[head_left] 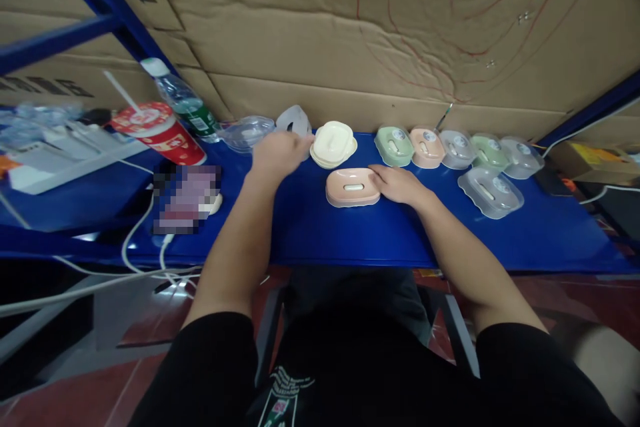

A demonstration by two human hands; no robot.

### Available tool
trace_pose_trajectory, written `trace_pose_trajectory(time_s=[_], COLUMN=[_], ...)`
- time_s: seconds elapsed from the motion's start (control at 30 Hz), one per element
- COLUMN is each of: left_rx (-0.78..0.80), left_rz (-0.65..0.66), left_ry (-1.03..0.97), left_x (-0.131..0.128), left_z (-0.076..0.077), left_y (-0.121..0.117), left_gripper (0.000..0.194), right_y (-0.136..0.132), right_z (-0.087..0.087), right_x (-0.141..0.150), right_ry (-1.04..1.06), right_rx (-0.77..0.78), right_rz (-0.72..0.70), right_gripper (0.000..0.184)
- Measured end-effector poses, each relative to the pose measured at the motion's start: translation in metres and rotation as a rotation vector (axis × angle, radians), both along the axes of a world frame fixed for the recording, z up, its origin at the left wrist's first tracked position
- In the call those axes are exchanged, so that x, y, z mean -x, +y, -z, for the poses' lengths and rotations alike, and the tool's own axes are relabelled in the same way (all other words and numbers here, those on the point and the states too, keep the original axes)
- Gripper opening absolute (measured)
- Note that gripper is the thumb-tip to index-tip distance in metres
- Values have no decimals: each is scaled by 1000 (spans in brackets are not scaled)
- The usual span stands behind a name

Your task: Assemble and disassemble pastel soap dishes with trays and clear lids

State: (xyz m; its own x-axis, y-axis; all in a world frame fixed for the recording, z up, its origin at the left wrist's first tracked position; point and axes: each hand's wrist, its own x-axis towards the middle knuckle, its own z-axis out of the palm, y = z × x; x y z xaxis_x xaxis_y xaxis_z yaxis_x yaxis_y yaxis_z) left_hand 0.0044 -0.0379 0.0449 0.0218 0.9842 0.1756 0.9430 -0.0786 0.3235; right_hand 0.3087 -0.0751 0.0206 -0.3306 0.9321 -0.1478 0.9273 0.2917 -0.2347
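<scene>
Close in front of me on the blue table is a pink soap box [353,185], a flat rounded box with a slot in its top. My right hand [400,183] grips it by its right end. Farther left, my left hand [281,155] is raised with its fingers closed, beside a curled white sheet [294,121]. Whatever its fingertips hold, if anything, is hidden or too small to name. Just right of that hand sits a stack of cream-coloured lids or dishes [334,145]. Clear plastic covers [249,133] lie behind my left wrist.
Several labelled soap boxes in green [394,145], pink [427,147] and grey [491,193] stand at the right. A red drink cup [173,137], a water bottle [187,107] and a blurred-out device [185,200] with white cables occupy the left. Cardboard [320,27] forms the back wall.
</scene>
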Motion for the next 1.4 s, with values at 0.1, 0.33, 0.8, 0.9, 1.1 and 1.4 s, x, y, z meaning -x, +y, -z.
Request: trace_pose_trajectory(time_s=[0.1, 0.33, 0.8, 0.9, 1.1, 1.4], left_rx=[-264, -64, -632, -669, -256, -176], left_rz=[-265, -396, -125, 56, 387, 358], left_ry=[-168, -244, -320, -452, -717, -225], left_x=[40, 86, 55, 25, -31, -42], left_z=[-2, 6, -8, -13, 0, 1], left_y=[12, 22, 12, 1, -13, -24], left_gripper=[59, 52, 27, 26, 27, 50], right_y=[1, 0, -1, -3, -7, -6], right_z=[2, 1, -3, -6, -4, -9], right_x=[0, 0, 3, 4, 5, 6], right_ry=[-1, -24, 160, 288, 515, 453], right_rx=[3, 2, -157, -254, -321, -219], right_rz=[-11, -10, 146, 194, 137, 196], right_gripper=[56, 56, 61, 63, 65, 75])
